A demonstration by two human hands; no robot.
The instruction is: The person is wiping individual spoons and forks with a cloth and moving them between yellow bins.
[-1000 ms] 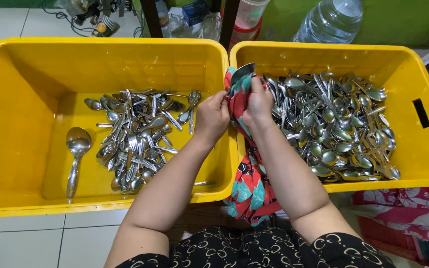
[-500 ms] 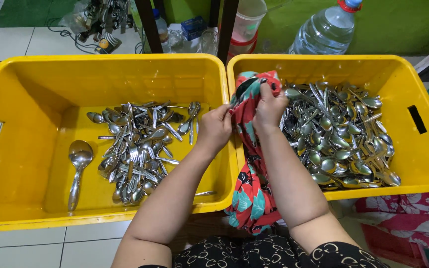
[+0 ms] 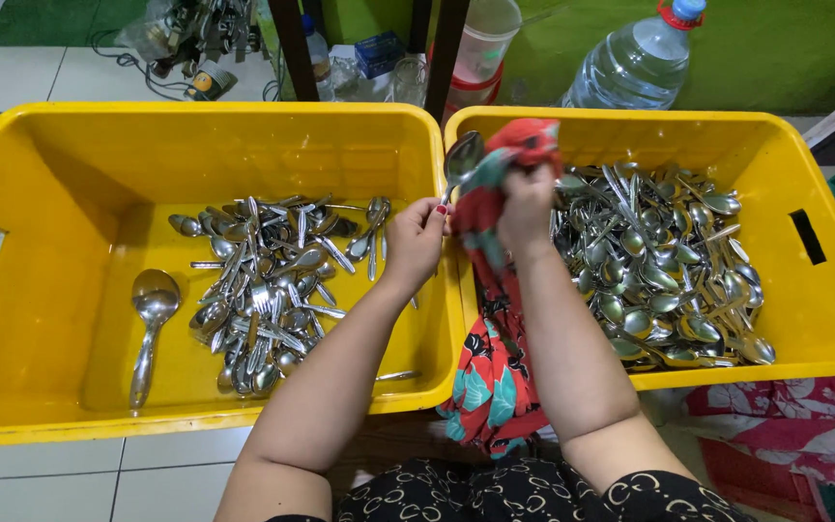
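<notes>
The left hand (image 3: 416, 242) is pinching the handle of a spoon (image 3: 460, 159), its grip clenched on the lower end while the bowl is pointing up, right over the seam where the two yellow crates are meeting. The right hand (image 3: 526, 205) is clenching a red floral cloth (image 3: 495, 319) just beside that spoon, its fingers wrapped into the fabric; the cloth is bunching against the spoon's bowl at the top and is hanging down over the seam between the crates, past their near rims.

Left of the seam, the left crate (image 3: 41, 280) is holding a loose heap of forks and spoons (image 3: 268, 300) in its middle, and one large serving spoon (image 3: 150, 324) is lying apart from the heap, further from the seam. Right of the seam, the right crate (image 3: 804, 300) is holding a denser pile of spoons (image 3: 669, 271) spreading across its floor.

Beyond the crates, a clear water bottle (image 3: 638, 66) is standing behind the right crate, and a plastic cup (image 3: 487, 37) is sitting behind the seam.
</notes>
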